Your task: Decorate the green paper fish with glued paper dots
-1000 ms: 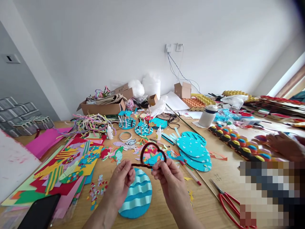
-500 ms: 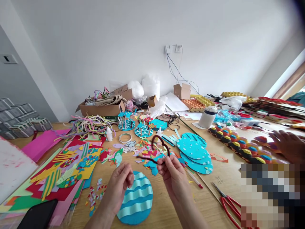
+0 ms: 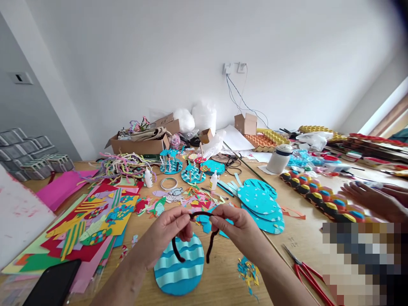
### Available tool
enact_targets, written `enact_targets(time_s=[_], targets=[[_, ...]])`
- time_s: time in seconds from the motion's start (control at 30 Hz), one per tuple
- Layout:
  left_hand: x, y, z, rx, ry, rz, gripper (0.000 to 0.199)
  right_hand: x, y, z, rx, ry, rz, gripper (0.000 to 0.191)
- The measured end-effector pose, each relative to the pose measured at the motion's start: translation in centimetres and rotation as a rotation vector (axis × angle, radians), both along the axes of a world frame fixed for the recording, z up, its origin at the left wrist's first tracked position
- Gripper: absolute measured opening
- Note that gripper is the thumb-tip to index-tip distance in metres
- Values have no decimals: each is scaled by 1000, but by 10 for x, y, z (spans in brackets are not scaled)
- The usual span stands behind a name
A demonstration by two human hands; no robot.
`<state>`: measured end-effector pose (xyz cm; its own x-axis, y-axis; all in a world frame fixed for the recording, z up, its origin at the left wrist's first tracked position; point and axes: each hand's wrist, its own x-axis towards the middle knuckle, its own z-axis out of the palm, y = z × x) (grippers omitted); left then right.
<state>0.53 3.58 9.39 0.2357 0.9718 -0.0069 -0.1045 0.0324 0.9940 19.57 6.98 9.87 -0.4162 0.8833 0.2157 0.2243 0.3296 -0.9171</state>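
Observation:
A dark brown pipe cleaner [image 3: 201, 213] is stretched between my two hands, its middle bowed and both ends hanging down. My left hand [image 3: 174, 227] pinches it between thumb and fingers. On the other side my right hand [image 3: 231, 223] pinches it the same way. Below them lies a blue disc with light wavy paper strips [image 3: 180, 267], partly covered by my left hand and the hanging end. Small blue and yellow paper scraps [image 3: 247, 271] lie under my right forearm. Paper fish cutouts [image 3: 174, 193] and coloured scraps spread just beyond my hands.
Red-handled scissors [image 3: 307, 270] lie at right, near a stack of blue discs [image 3: 259, 204]. Glue bottles [image 3: 213, 180] stand behind. Coloured paper sheets [image 3: 92, 229] and a black phone [image 3: 52, 282] are at left. Another person's hands [image 3: 379, 204] are beside a painted egg-carton strip [image 3: 318, 195].
My left hand has come up and taken hold of the pipe cleaner, which was looped in my right hand alone. It now arches between both hands. The other person's hands have shifted.

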Motion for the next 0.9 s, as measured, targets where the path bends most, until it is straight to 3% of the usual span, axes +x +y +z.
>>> enact_targets(time_s=[0.13,0.27,0.57,0.73,0.9], targets=[[4,2,-1,105,125,102,18,5,5,10,-82,39,155,26],[5,0,5,438,424,245,12,0,4,17,-162,56,301,31],[3,-2,5,1044,764,337,24,-13,4,19,-472,50,463,23],[7,-3,4,1083,757,441,21,-26,1,24,-631,83,403,24],[10,-5,0,961,589,612,20,-49,-12,11,-656,473,216,29]])
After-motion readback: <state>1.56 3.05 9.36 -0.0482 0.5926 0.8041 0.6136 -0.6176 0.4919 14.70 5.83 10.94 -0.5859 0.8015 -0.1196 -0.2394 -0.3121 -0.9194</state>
